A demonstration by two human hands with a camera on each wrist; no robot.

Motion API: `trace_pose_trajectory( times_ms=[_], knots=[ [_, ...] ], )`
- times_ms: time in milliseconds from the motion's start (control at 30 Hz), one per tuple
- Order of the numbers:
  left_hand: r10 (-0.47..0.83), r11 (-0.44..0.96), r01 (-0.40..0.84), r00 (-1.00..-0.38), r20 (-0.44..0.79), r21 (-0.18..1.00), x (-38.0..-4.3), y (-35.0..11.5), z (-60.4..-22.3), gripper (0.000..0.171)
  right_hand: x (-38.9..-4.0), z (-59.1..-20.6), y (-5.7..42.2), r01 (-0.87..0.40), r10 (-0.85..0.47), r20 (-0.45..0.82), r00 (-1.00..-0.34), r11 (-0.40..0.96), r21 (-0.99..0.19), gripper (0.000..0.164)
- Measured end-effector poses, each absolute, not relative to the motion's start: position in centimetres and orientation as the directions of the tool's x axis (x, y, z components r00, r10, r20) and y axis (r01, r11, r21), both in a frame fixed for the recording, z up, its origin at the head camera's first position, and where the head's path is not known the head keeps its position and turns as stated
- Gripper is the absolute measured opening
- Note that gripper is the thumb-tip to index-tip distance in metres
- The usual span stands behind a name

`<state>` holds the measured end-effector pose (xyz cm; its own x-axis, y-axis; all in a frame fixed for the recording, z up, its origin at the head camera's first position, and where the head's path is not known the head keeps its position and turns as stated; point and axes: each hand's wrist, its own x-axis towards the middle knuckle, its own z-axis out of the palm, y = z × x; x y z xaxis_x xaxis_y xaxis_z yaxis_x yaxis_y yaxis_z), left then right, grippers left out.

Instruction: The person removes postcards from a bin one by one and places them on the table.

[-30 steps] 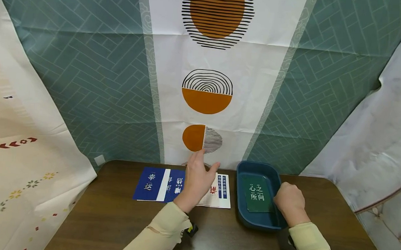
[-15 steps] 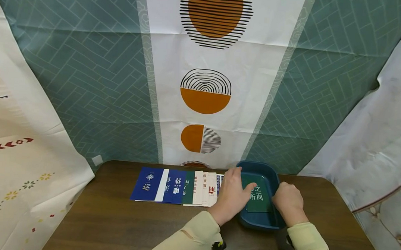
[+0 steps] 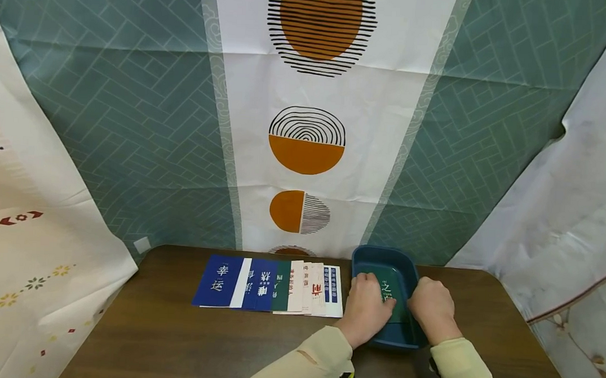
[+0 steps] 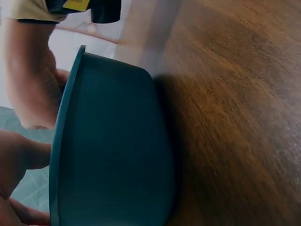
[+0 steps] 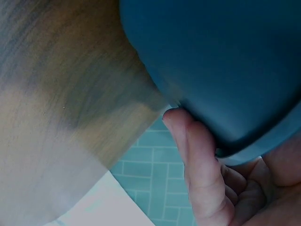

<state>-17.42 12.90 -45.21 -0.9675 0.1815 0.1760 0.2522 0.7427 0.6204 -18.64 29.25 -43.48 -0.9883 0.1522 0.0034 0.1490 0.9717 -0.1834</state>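
Note:
A blue plastic tray (image 3: pixel 395 341) stands at the right of the table with a green card (image 3: pixel 386 277) with pale characters lying inside. My right hand (image 3: pixel 432 308) grips the tray's right rim; the right wrist view shows its fingers (image 5: pixel 202 165) pressed against the outer wall. My left hand (image 3: pixel 366 309) reaches over the left rim, its fingers bent down onto the card's left part and its thumb lying across the card. Its fingertips are hidden, so I cannot tell whether they pinch the card. From the left wrist, the tray's outer wall (image 4: pixel 113 136) covers much of the view.
Left of the tray lies an overlapping row of printed cards, with a blue card (image 3: pixel 219 281) at its left end and a white card (image 3: pixel 333 292) at its right. The brown wooden table (image 3: pixel 184 342) ends at a hanging patterned cloth (image 3: pixel 308 59).
My left hand has come from above the row of cards rightward to the tray and lowered onto the green card. My right hand stays on the rim. The view has shifted slightly.

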Motion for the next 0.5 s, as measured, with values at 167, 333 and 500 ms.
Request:
trace_pose_trajectory(
  times_ms=[167, 333, 500],
  knots=[
    [0.190, 0.814, 0.231, -0.973, 0.133, 0.532, -17.6, 14.1, -45.4, 0.070, -18.6, -43.3, 29.3, 0.156, 0.156, -0.015, -0.988, 0.971, -0.181, 0.028],
    [0.178, 0.892, 0.185, -0.982, 0.055, 0.412, -18.1, 15.4, -45.7, 0.082, -18.6, -43.2, 29.3, 0.163, 0.158, -0.042, -0.987, 0.969, -0.188, 0.025],
    [0.128, 0.931, 0.118, -0.992, -0.005, 0.345, -18.4, 16.0, -46.2, 0.091, -18.7, -43.3, 29.2, 0.155, 0.151, -0.033, -0.988, 0.969, -0.191, 0.023]
  ],
)
